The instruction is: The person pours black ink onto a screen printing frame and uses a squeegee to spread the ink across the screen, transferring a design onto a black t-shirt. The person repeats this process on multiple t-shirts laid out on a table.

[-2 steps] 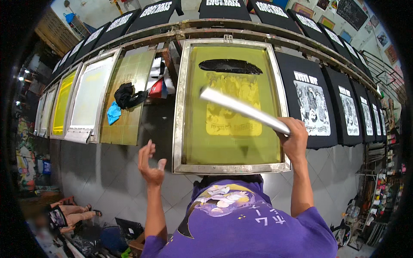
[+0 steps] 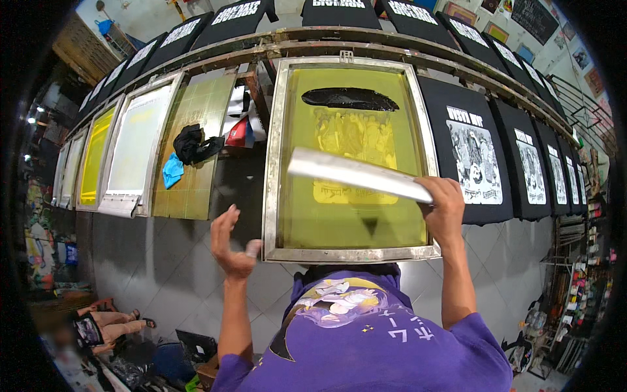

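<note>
A framed screen (image 2: 286, 157) with yellow-green mesh, a faint figure image and a long smear of black ink (image 2: 349, 98) near its top lies in front of me. My right hand (image 2: 443, 206) grips one end of a long silver squeegee (image 2: 356, 172), which slants across the screen above the image, slightly blurred. My left hand (image 2: 232, 245) is raised just left of the frame's lower corner, holding nothing, its fingers apart and partly curled.
Black shirts with white prints (image 2: 470, 104) line the right and the back rail (image 2: 232, 26). At left are more screens (image 2: 137, 144) and a board (image 2: 189, 202) with black (image 2: 196, 147) and blue (image 2: 172, 171) cloths. A person's legs (image 2: 121, 326) show at lower left; racks (image 2: 568, 287) stand at right.
The squeegee's free end has moved down and to the left, so it lies flatter across the screen. My left hand has shifted slightly up and to the right.
</note>
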A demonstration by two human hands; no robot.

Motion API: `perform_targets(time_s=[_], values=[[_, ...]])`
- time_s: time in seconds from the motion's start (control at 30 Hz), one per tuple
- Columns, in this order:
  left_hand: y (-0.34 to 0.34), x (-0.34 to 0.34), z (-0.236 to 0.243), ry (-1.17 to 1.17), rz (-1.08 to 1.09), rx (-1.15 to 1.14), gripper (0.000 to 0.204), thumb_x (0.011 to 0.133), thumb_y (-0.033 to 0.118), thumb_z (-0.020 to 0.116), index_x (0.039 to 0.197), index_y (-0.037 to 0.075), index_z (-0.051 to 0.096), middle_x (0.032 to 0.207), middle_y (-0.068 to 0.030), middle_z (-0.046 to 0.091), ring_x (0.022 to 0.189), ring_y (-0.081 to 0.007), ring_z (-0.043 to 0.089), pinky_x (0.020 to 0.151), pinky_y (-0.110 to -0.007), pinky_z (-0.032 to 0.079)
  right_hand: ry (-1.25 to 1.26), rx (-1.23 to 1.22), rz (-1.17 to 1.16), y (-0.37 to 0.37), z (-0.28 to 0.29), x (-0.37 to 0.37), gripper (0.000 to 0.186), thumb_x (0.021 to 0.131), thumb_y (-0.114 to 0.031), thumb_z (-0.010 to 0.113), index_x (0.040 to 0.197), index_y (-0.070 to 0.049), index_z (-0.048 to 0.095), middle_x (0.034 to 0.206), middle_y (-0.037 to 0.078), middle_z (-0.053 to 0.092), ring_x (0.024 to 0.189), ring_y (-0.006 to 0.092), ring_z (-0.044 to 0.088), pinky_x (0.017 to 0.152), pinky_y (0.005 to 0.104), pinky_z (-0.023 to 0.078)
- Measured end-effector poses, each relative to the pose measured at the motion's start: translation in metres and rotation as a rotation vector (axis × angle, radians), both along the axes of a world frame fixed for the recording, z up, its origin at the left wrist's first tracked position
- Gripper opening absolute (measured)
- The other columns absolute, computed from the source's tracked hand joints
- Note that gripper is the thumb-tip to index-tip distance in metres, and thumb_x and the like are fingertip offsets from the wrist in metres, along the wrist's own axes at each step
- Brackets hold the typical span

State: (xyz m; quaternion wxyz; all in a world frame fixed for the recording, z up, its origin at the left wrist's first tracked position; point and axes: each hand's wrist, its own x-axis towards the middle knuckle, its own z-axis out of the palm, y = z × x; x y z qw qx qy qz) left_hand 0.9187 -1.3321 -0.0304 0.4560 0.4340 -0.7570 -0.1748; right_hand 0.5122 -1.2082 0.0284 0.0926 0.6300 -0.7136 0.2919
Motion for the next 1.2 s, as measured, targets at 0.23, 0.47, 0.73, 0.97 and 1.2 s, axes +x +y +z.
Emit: perform_targets(time_s=[0.23,0.47,0.73,0.97,1.2], values=[[-0.042,-0.099,0.032,-0.617,-0.475,-0.051,0.073,0.065,0.032,0.088,0.13,0.008,0.064,0.12,-0.0115,0.065,0.117,-0.0324,0.057,0.103,-0.047,0.043,0.144,0.136,0.172,-0.028,-0.027,0.003,0.036,0.071,0.0,0.072,0.106,-0.012,0.072,0.104,0.004,0.071,0.1,0.0239,0.067,0.096,0.0448,0.047],[-0.16,-0.166,-0.006,-0.571,-0.466,-0.13,0.054,0.065,0.002,0.078,0.118,0.01,0.069,0.114,-0.013,0.067,0.103,-0.0352,0.064,0.087,-0.044,0.055,0.146,0.062,0.09,-0.105,-0.053,-0.065,0.036,0.076,0.004,0.066,0.108,-0.012,0.072,0.099,0.008,0.072,0.096,0.0276,0.067,0.094,0.0453,0.047],[-0.353,-0.288,-0.037,-0.671,-0.345,-0.053,0.033,0.08,0.018,0.076,0.112,0.01,0.075,0.103,-0.0207,0.071,0.099,-0.0402,0.068,0.087,-0.049,0.055,0.308,0.196,-0.072,-0.317,-0.099,-0.184,0.024,0.082,-0.004,0.062,0.098,-0.015,0.074,0.088,0.011,0.073,0.089,0.0308,0.071,0.086,0.0462,0.045],[-0.396,-0.313,-0.06,-0.742,-0.327,-0.061,0.034,0.079,0.032,0.081,0.102,0.008,0.076,0.093,-0.0237,0.073,0.09,-0.0436,0.07,0.083,-0.051,0.056,0.369,0.321,-0.113,-0.364,-0.131,-0.202,0.027,0.081,-0.004,0.061,0.1,-0.017,0.074,0.089,0.01,0.073,0.088,0.0297,0.072,0.085,0.0452,0.047],[-0.389,-0.319,-0.054,-0.829,-0.322,-0.083,0.049,0.074,0.048,0.084,0.097,0.007,0.077,0.09,-0.0209,0.074,0.089,-0.0408,0.071,0.082,-0.049,0.057,0.34,0.345,-0.077,-0.353,-0.134,-0.199,0.032,0.078,-0.003,0.062,0.103,-0.016,0.077,0.091,0.011,0.073,0.086,0.0311,0.071,0.085,0.0458,0.05]])
